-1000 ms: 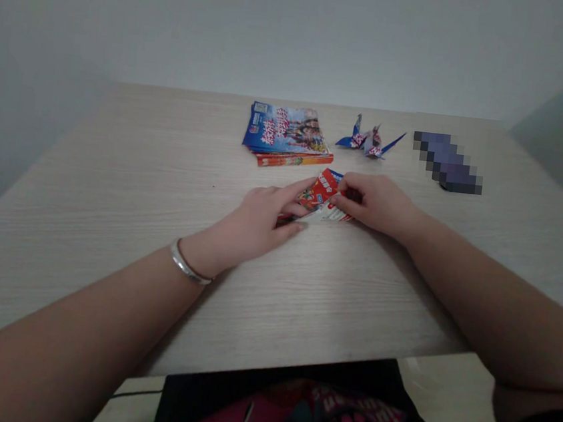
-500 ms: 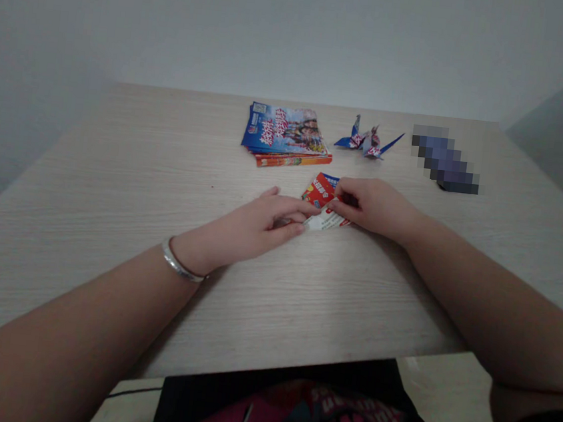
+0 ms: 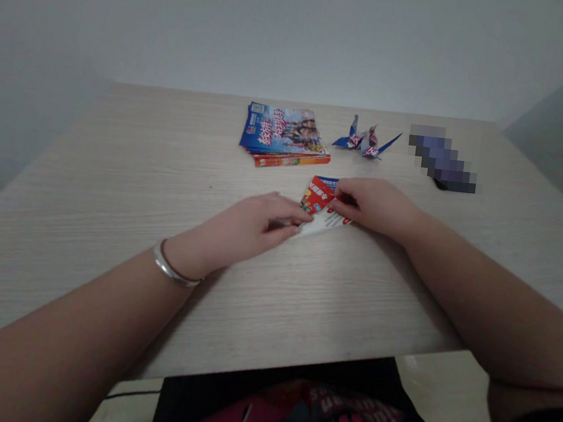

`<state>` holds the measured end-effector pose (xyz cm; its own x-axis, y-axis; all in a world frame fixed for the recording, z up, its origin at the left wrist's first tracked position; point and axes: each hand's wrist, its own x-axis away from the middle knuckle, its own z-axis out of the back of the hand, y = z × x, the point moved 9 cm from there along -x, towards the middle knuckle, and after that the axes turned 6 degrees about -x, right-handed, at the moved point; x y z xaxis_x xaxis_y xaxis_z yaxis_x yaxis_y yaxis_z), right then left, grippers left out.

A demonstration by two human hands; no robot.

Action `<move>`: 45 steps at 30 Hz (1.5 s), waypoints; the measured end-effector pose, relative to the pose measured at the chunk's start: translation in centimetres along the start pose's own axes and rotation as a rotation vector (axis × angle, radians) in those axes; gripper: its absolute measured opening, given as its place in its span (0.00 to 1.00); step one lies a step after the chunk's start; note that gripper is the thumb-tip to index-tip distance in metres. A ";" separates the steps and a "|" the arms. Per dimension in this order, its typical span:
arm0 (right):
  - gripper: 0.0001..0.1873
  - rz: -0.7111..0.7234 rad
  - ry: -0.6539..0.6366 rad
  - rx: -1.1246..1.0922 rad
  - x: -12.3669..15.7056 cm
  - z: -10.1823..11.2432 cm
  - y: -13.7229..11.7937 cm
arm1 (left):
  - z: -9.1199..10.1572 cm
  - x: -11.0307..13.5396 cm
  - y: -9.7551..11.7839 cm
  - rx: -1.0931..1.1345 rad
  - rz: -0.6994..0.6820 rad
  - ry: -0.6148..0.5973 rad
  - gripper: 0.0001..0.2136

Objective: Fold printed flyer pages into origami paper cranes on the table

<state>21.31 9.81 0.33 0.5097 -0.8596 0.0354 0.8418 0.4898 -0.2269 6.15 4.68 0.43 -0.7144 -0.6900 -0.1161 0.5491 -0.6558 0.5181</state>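
Observation:
A small folded piece of printed paper [image 3: 320, 205], red, blue and white, lies on the wooden table [image 3: 114, 173] between my hands. My left hand [image 3: 252, 225], with a silver bracelet on the wrist, rests over its left part, fingers pressed together down on the paper. My right hand [image 3: 370, 203] pinches the paper's right edge with curled fingers. Part of the paper is hidden under both hands.
A stack of colourful leaflets [image 3: 282, 134] lies farther back at the middle. Right of it sit two folded paper cranes [image 3: 366, 141]. A dark blurred object [image 3: 442, 162] lies at the back right. The table's near edge runs just above my lap.
The raised red flap of the paper has been folded down flat. My left hand slid slightly left and back over the paper; my right hand stayed on the right edge.

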 end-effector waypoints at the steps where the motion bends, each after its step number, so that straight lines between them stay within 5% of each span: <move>1: 0.13 -0.007 0.008 0.007 0.0 0.1 0.3 | 0.3 0.0 0.3 -0.043 -0.035 0.021 0.15; 5: 0.13 -0.027 0.043 0.017 -0.2 0.4 1.3 | 0.5 0.2 1.4 -0.267 -0.142 0.063 0.16; 11: 0.12 -0.123 0.157 0.032 -0.3 1.0 2.2 | -0.9 0.6 0.9 -0.569 -0.125 -0.007 0.24; 16: 0.15 0.111 0.344 0.014 0.3 2.2 -0.2 | -1.6 0.6 0.3 -0.549 -0.101 -0.057 0.26; 22: 0.15 0.255 0.213 -0.017 0.0 0.7 -2.1 | -1.7 0.6 0.1 -0.567 -0.072 -0.052 0.28; 33: 0.14 0.345 0.124 -0.132 -0.7 0.5 -1.8 | -1.0 0.6 2.3 -0.641 -0.049 -0.168 0.27; 36: 0.14 0.313 0.129 -0.109 -0.7 0.4 -1.6 | -1.4 1.0 1.4 -0.624 -0.040 -0.129 0.33; 45: 0.10 0.149 0.137 -0.158 -0.6 0.1 -0.1 | -0.9 0.4 0.3 -0.511 -0.016 -0.014 0.27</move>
<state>20.91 10.30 0.48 0.5881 -0.7966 -0.1400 0.7155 0.5932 -0.3690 6.38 3.92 -0.20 -0.7281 -0.6771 -0.1073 0.6778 -0.7344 0.0352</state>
